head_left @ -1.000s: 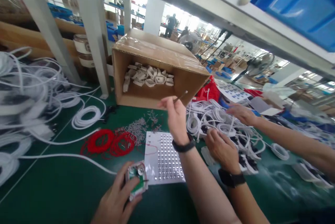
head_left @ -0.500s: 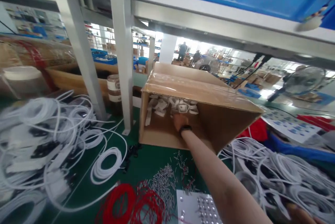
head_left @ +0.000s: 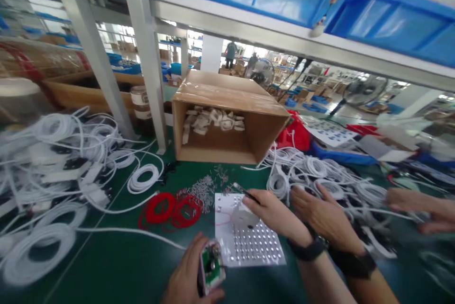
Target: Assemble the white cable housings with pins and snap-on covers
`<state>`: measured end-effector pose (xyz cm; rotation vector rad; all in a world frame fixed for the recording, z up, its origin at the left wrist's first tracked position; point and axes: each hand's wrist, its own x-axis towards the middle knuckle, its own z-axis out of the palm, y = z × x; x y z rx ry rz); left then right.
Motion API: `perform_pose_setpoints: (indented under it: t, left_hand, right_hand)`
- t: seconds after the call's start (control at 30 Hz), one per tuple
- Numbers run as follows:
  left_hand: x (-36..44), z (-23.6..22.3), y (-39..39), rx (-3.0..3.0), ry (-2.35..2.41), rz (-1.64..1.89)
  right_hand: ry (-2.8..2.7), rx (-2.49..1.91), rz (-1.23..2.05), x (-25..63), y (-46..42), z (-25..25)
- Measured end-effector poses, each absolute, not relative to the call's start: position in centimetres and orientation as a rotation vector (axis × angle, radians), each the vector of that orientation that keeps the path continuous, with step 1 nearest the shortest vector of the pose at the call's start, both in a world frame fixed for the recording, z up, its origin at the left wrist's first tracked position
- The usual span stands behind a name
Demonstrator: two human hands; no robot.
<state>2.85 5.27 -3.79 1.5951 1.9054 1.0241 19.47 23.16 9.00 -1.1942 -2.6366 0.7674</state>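
Observation:
My left hand, at the bottom centre, is closed around a small white housing with a green circuit board inside. A white cable runs from the left up to that hand. My right hand, with a black wristband, is closed on a slim dark tool with a light tip. Under its fingers is a pale white piece, blurred; whether the hand holds it I cannot tell. Below lies a white sheet carrying rows of shiny round parts.
A cardboard box lies on its side with white plastic parts inside. Red wire coils and small metal pins lie nearby. White cable heaps flank both sides. A co-worker's hands reach in from the right.
My right hand has come out of the cardboard box and back over the white sheet. My left hand and the white housing have come into view. The camera view has shifted right.

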Motion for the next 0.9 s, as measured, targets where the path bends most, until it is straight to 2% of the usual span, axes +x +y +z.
perform_pose_setpoints:
  t: [0.07, 0.17, 0.27, 0.43, 0.5, 0.63, 0.8, 0.9]
  left_hand:
    - [2.8, -2.9, 5.1, 1.545, 1.885, 0.964]
    - [2.7, -1.6, 5.4, 1.474, 1.884, 0.986]
    - [2.5, -1.1, 5.4, 1.349, 1.846, 1.03]
    - [2.2, -1.7, 4.7, 1.192, 1.685, 1.239]
    - [2.2, -1.8, 4.5, 1.159, 1.667, 1.284]
    - [2.3, -1.7, 4.6, 1.138, 1.628, 1.325]
    - [2.1, -1.6, 4.5, 1.263, 1.727, 1.324]
    - [2.3, -0.8, 4.2, 1.514, 1.896, 1.285]
  right_hand:
    - [-2.833, -1.162, 0.868, 21.1, 21.5, 8.4]
    - [-2.989, -1.233, 0.814, 21.8, 20.9, 7.4]
    - [-2.897, -1.389, 0.683, 21.4, 21.1, 7.0]
    - [-2.543, -1.754, 0.287, 20.7, 17.6, 6.3]
    - [-2.54, -1.803, 0.263, 20.4, 15.4, 5.3]
    - [-2.552, -1.785, 0.454, 20.3, 13.0, 3.5]
    - [-2.085, -1.325, 1.248, 20.7, 13.8, 3.6]
    - [-2.055, -1.22, 1.395, 20.5, 14.0, 3.6]
